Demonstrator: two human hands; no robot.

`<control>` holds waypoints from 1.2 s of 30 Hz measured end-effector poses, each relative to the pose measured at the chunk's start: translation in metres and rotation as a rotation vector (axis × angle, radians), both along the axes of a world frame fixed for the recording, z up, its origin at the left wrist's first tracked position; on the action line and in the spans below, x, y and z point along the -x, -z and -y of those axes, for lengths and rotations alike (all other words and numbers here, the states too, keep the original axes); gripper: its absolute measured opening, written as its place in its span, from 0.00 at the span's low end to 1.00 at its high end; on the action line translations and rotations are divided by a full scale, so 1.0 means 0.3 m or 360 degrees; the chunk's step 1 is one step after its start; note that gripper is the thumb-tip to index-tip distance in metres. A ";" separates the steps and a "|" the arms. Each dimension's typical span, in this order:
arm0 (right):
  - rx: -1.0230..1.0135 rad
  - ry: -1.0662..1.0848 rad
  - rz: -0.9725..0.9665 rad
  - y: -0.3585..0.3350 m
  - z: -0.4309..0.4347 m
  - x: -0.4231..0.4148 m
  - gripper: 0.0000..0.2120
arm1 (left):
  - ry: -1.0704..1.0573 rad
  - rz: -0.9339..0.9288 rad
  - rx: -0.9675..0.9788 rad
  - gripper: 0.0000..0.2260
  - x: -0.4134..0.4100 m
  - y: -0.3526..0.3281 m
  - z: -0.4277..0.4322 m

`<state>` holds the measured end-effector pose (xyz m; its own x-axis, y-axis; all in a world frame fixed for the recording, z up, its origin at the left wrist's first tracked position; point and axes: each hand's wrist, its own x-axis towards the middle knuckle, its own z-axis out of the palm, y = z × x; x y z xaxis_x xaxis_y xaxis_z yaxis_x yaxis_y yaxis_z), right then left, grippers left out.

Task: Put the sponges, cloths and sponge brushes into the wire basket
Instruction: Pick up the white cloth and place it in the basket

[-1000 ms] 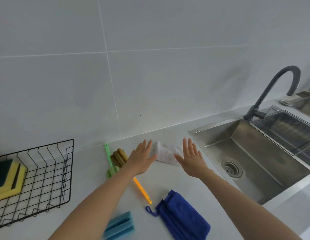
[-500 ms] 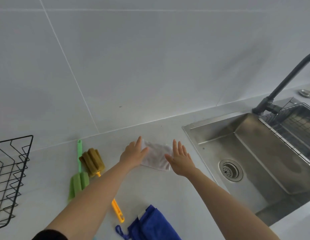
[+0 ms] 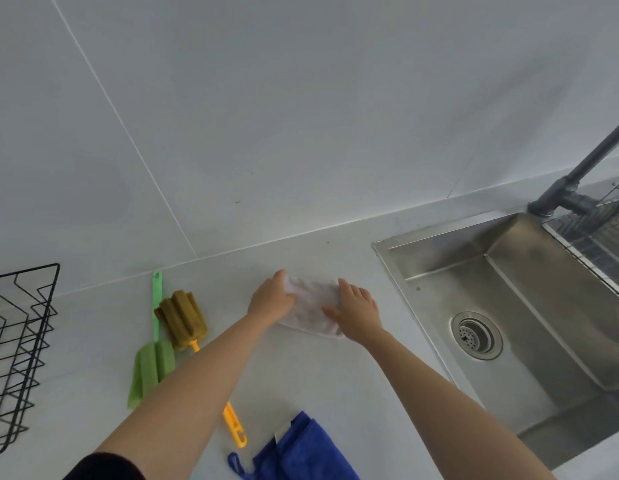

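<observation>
Both arms I see stretch forward, left hand point(image 3: 271, 299) curling its fingers over the white cloth's point(image 3: 310, 308) left edge, right hand point(image 3: 358, 311) pressing flat on its right side, cloth lying on the counter point(image 3: 301, 372) between brown sponge brush point(image 3: 180, 318) and sink point(image 3: 439, 268).

Pale grey counter point(image 3: 335, 382) against a tiled wall; a white cloth point(image 3: 311, 306) lies near the back; left of it a green brush point(image 3: 150, 368) and a brown brush point(image 3: 181, 318) lie touching, side by side; a blue cloth point(image 3: 301, 452) lies at the near edge; a basket point(image 3: 24, 341) stands far left; a sink point(image 3: 398, 271) is set in on the right
</observation>
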<state>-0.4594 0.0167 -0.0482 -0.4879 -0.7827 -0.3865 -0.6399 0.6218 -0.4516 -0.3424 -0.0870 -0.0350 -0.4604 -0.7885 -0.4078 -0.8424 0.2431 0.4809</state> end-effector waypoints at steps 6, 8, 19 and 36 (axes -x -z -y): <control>0.0002 0.0108 0.0276 -0.038 0.024 -0.016 0.28 | -0.0062 -0.0182 -0.0017 0.21 -0.061 -0.014 -0.004; -0.0011 0.0106 0.0370 -0.046 0.021 -0.020 0.25 | -0.0051 -0.0208 -0.0015 0.20 -0.082 -0.025 -0.007; 0.0366 0.0127 0.0802 -0.227 0.046 -0.142 0.16 | -0.0161 -0.0477 0.0021 0.21 -0.295 -0.220 0.027; 0.0479 -0.0389 0.0796 -0.504 0.439 -0.862 0.18 | -0.0611 -0.0751 0.0237 0.18 -1.106 -0.484 0.234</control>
<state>-0.2007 -0.1150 0.1029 -0.0986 -0.9587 -0.2669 -0.4137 0.2834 -0.8652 -0.0105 -0.1572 0.1102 -0.2368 -0.9662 -0.1023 -0.5881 0.0587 0.8067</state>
